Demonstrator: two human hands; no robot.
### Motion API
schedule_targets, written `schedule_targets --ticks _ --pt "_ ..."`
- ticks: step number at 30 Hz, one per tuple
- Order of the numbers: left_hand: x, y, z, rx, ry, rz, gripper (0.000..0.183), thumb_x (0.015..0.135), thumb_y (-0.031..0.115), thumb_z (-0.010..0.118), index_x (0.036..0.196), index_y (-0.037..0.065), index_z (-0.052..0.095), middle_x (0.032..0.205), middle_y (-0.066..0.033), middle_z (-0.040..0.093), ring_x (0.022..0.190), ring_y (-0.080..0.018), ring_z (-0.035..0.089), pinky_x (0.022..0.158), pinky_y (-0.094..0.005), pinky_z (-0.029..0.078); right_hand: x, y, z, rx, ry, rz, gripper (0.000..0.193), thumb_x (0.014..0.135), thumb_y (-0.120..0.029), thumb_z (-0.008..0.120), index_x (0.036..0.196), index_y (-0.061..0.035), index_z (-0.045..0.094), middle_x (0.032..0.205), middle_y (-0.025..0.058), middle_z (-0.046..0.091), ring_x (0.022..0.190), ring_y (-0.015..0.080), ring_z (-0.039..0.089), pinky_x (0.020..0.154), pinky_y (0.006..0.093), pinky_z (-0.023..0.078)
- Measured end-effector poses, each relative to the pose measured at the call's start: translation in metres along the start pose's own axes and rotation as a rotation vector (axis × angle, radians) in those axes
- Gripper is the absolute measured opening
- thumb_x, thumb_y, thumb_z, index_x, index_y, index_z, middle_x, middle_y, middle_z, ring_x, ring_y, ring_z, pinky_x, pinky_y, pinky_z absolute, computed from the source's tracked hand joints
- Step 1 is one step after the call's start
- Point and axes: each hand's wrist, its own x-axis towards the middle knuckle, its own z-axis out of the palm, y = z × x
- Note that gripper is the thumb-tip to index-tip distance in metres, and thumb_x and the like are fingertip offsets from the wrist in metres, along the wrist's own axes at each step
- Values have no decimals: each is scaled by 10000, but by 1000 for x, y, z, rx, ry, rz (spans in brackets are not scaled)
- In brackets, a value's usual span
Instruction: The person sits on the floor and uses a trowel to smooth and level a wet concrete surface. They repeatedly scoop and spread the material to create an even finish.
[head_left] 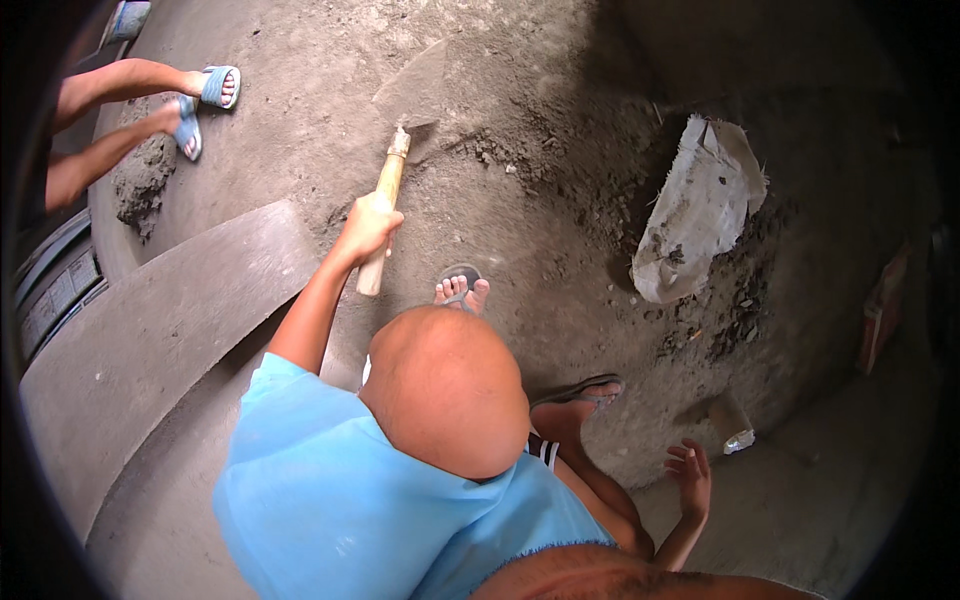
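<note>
My left hand [370, 228] is wrapped round the wooden handle of a trowel [392, 165]. Its dusty grey blade lies over the dirt floor [500, 60] and blends with it, so the blade's outline is hard to make out. Loose crumbs of soil are just right of the blade. At the lower right, my right hand [690, 478] hangs low over the floor with nothing in it, its fingers apart and slightly curled. A short block-like piece with a shiny end [735, 428] lies near those fingers, not touching them.
A torn whitish sack piece [695, 215] lies on loose soil at right. Further right stands a reddish brick-like piece [884, 310]. A low curved concrete ledge [180, 300] runs along the left. Another person's sandaled feet [218, 88] are at upper left, beside a soil clump [145, 180].
</note>
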Motion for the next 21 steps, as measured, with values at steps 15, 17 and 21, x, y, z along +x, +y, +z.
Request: schedule_targets --ticks 15,17,21 --pt "15 39 20 584 250 333 286 761 165 650 986 -11 634 908 -271 692 850 -433 690 758 -507 547 12 -22 -3 -155 43 7 543 999 -496 570 1331 -68 539 1105 74 681 883 162 654 757 304 501" --pt "31 52 3 637 283 258 336 782 192 654 1055 -4 637 1005 -306 677 999 -484 642 864 -532 523 16 -24 4 -181 20 5 538 997 -496 568 1323 -69 544 1102 71 681 882 164 658 755 307 502" --pt "71 85 -10 730 369 265 339 814 181 648 1098 -2 616 1010 -307 682 986 -471 663 863 -527 542 16 -29 7 -229 11 -36 516 1002 -476 566 1305 -59 554 1096 70 681 871 167 659 748 314 502"
